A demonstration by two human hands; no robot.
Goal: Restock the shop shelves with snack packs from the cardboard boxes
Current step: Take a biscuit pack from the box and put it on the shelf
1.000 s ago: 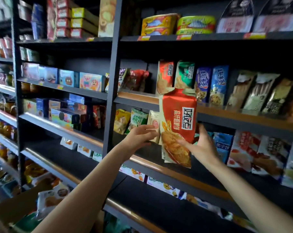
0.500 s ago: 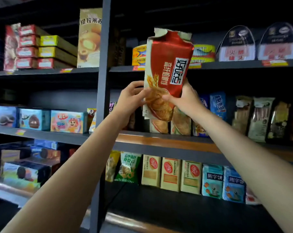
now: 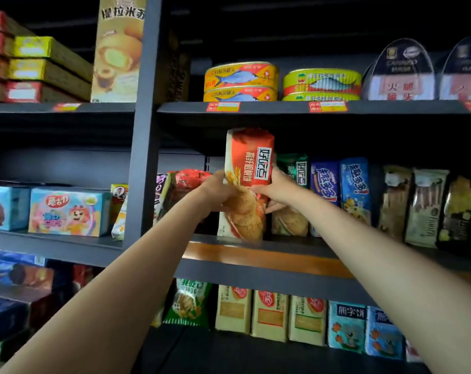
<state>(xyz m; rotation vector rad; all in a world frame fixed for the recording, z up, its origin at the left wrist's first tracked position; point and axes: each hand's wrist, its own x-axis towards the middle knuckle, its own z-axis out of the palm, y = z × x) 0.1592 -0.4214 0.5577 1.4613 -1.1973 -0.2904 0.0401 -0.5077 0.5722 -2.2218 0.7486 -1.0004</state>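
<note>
A tall red biscuit pack (image 3: 249, 163) with white lettering stands upright on the middle shelf (image 3: 256, 256), its bottom at the shelf's front edge. My left hand (image 3: 218, 193) grips its lower left side and my right hand (image 3: 276, 191) grips its right side. A green pack of the same brand (image 3: 292, 168) stands just to its right, partly hidden by my right hand. No cardboard box is in view.
Blue snack packs (image 3: 353, 190) and dark wrapped bars (image 3: 426, 206) fill the shelf to the right. Fish tins (image 3: 241, 82) sit on the shelf above. A dark upright post (image 3: 142, 157) divides the bays; cartoon boxes (image 3: 67, 211) stand left of it. Yellow packs (image 3: 269, 314) line the shelf below.
Both hands have carried the red pack up from the lower shelf level, then down and in onto the middle shelf. The camera has tilted upward.
</note>
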